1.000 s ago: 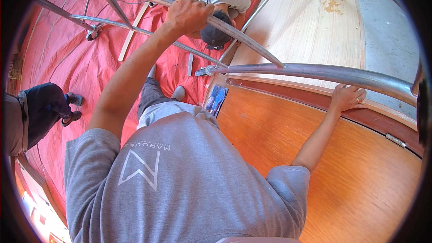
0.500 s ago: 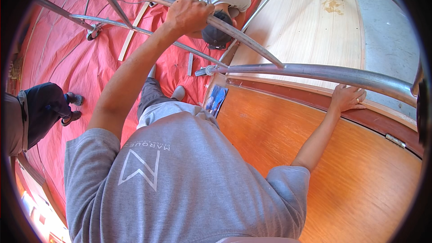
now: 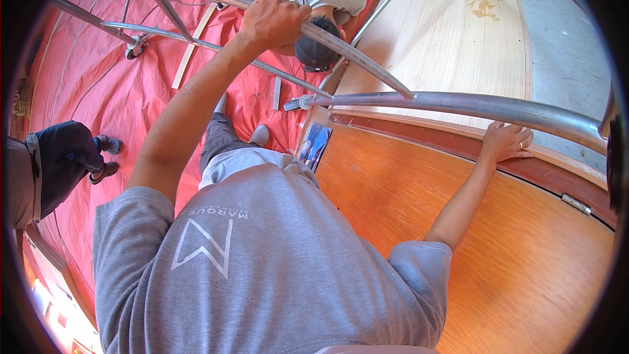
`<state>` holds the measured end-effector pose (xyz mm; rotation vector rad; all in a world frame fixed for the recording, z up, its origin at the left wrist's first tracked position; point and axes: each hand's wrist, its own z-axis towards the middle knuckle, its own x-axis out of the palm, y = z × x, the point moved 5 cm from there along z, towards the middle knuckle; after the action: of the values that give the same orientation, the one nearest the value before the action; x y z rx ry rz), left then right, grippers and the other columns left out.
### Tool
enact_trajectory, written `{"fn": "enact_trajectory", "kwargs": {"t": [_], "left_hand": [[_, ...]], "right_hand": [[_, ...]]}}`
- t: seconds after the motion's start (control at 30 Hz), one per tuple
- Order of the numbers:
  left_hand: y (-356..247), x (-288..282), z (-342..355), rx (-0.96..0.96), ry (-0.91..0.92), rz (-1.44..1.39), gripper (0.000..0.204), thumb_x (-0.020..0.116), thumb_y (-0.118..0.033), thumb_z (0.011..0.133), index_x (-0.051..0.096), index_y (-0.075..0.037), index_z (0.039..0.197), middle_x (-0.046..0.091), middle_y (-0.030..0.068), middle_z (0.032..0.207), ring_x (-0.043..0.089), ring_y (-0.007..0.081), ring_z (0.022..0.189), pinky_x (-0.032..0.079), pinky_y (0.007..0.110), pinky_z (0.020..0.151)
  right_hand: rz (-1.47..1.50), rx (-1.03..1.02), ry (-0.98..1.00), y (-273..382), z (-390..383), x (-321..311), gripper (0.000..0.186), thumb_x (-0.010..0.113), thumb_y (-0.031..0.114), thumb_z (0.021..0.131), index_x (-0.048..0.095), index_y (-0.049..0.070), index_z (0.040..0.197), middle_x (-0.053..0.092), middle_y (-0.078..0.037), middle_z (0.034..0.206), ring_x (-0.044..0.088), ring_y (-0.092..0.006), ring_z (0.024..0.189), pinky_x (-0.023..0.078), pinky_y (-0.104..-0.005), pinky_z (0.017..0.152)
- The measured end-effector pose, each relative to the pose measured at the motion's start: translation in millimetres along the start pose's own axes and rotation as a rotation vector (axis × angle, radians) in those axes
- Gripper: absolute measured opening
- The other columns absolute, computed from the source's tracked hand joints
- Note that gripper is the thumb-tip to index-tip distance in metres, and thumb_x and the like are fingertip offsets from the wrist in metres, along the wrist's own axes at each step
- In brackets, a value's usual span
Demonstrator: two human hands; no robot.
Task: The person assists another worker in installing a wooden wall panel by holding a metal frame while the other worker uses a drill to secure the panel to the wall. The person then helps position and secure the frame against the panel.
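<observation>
Here the left hand [image 3: 274, 23] curls firmly round the metal bar [image 3: 360, 57] at upper centre, while the right hand [image 3: 506, 142] (ring showing) lays loosely bent fingers across the wooden frame [image 3: 557, 179] at right.

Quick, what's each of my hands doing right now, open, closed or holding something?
Left hand: closed around the metal pipe.
Right hand: resting on the wooden frame; whether it grips the edge cannot be told.
</observation>
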<state>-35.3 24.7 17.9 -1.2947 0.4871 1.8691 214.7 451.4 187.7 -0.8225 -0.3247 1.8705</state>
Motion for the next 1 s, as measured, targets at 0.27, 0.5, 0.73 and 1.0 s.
{"fn": "enact_trajectory", "kwargs": {"t": [0.27,0.5,0.73,1.0], "left_hand": [[0.2,-0.1,-0.2,-0.024,0.027,-0.014,0.016,0.063,-0.021,0.079,0.067,-0.011,0.090,0.072,0.0094,0.081,0.071,0.0292,0.077,0.055,0.041,0.072],[1.1,2.2,-1.5,0.004,-0.081,0.034,0.010,0.064,-0.024,0.077,0.065,-0.016,0.082,0.070,0.0040,0.072,0.070,0.0243,0.068,0.052,0.037,0.068],[-0.3,-0.3,0.3,-0.002,0.003,-0.020,0.014,0.064,-0.021,0.078,0.067,-0.011,0.088,0.071,0.0086,0.079,0.071,0.0280,0.075,0.055,0.040,0.072],[0.9,0.5,-1.8,-0.003,-0.031,-0.008,0.013,0.064,-0.022,0.077,0.067,-0.013,0.086,0.071,0.0070,0.076,0.071,0.0269,0.073,0.054,0.039,0.070]], "right_hand": [[0.014,-0.012,-0.029,0.5,-0.6,-1.3,0.046,0.068,0.030,0.083,0.054,0.003,0.117,0.052,-0.019,0.122,0.044,-0.0369,0.128,0.026,-0.0781,0.097],[0.030,-0.007,-0.024,0.7,0.3,-1.6,0.045,0.069,0.029,0.082,0.054,0.003,0.116,0.052,-0.019,0.122,0.043,-0.0372,0.127,0.026,-0.0785,0.097],[0.026,-0.006,-0.020,-0.1,-0.2,-1.1,0.046,0.068,0.029,0.083,0.054,0.002,0.117,0.052,-0.019,0.122,0.043,-0.0372,0.128,0.026,-0.0789,0.097],[0.013,0.001,0.003,0.6,0.8,-0.6,0.047,0.068,0.030,0.083,0.053,0.002,0.118,0.052,-0.020,0.123,0.043,-0.0373,0.128,0.026,-0.0791,0.097]]}}
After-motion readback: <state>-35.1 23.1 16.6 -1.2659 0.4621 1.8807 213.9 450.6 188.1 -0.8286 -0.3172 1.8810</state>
